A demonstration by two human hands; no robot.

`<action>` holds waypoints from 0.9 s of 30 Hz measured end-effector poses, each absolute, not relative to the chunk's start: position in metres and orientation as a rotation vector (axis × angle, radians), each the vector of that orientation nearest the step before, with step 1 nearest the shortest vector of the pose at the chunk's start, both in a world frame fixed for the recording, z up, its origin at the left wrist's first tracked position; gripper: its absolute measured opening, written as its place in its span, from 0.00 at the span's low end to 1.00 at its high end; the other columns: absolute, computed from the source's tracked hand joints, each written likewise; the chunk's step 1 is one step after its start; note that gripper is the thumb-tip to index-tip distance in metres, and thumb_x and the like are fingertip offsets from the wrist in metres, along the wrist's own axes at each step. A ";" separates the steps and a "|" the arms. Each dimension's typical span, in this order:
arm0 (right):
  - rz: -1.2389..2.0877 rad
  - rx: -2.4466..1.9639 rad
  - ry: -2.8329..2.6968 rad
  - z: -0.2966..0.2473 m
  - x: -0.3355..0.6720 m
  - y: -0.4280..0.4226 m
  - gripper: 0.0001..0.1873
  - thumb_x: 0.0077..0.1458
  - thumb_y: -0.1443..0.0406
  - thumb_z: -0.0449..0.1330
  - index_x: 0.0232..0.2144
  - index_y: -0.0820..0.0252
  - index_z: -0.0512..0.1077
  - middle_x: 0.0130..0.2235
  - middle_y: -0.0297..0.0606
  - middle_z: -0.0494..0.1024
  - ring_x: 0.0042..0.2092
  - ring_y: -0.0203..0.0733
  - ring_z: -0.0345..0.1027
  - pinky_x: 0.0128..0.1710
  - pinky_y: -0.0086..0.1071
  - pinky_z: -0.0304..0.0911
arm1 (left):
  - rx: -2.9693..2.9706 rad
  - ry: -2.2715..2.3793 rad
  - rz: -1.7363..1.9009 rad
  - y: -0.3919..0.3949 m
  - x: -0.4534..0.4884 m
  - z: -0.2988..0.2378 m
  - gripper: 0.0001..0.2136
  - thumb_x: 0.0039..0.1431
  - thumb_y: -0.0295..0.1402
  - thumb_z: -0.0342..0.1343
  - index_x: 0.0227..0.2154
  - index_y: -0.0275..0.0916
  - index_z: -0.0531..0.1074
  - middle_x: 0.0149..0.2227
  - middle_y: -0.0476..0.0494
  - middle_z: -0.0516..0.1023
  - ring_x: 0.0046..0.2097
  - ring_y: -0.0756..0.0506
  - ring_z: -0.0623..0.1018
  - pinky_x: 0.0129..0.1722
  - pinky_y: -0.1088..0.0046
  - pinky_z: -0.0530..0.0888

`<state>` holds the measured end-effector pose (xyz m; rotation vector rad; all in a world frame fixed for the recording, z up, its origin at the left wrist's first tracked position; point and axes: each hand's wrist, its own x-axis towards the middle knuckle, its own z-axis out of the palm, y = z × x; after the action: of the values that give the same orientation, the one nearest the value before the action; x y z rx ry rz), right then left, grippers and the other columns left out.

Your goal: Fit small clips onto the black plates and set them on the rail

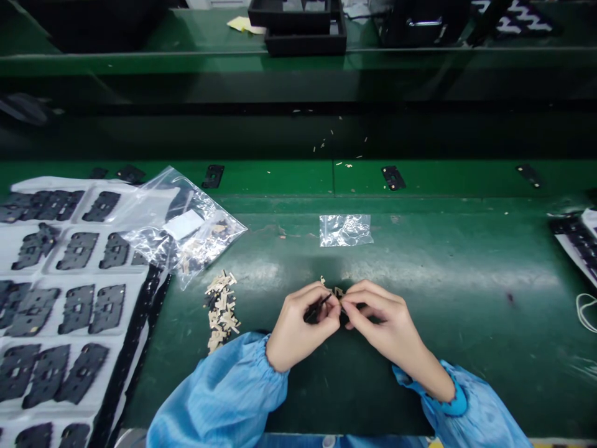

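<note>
Over the green bench (373, 398), both hands meet fingertip to fingertip. My left hand (298, 326) is closed on a thin black part (321, 301), seen edge-on between thumb and fingers. The fingers of my right hand (387, 320) are pinched together against the near end of that part; whatever they grip is too small to make out. Just beyond the fingertips lie a few small beige pieces (337, 291), partly covered by the hands. To the left of my left hand is a loose pile of beige strips (224, 314) with some black bits in it.
At left, a white compartmented tray (135, 326) holds several flat black plates (77, 308). A clear zip bag (186, 233) overlaps its corner. A smaller clear bag (345, 231) lies ahead. Black plates (393, 178) sit along the far strip; black bins (305, 45) stand on the shelf.
</note>
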<state>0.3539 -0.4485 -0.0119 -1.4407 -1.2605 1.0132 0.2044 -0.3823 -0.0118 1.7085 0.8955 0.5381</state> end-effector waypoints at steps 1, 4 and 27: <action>1.000 -1.471 -1.195 -0.012 0.354 -0.448 0.06 0.56 0.69 0.55 0.31 0.60 0.72 0.33 0.36 0.69 0.27 0.33 0.66 0.23 0.26 0.70 | 1.702 0.904 0.545 -0.382 0.205 -0.011 0.04 0.51 0.23 0.51 0.24 0.37 0.67 0.25 0.50 0.67 0.26 0.52 0.68 0.26 0.77 0.64; 0.834 -1.597 -1.130 -0.014 0.354 -0.448 0.06 0.55 0.68 0.56 0.31 0.59 0.72 0.32 0.37 0.69 0.30 0.35 0.67 0.25 0.28 0.70 | 1.626 0.999 0.598 -0.380 0.204 -0.011 0.04 0.53 0.25 0.51 0.25 0.37 0.66 0.26 0.50 0.68 0.28 0.52 0.69 0.29 0.77 0.66; 1.212 -1.414 -0.982 -0.015 0.356 -0.445 0.05 0.53 0.64 0.59 0.31 0.61 0.73 0.32 0.37 0.72 0.30 0.36 0.70 0.32 0.32 0.70 | 1.395 0.931 0.475 -0.375 0.208 -0.009 0.03 0.54 0.29 0.53 0.27 0.36 0.70 0.23 0.51 0.71 0.23 0.53 0.70 0.25 0.78 0.70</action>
<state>0.3558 -0.4452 -0.0150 -1.4140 -0.9816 1.2122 0.2083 -0.3751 -0.0086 1.3951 0.9310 0.4752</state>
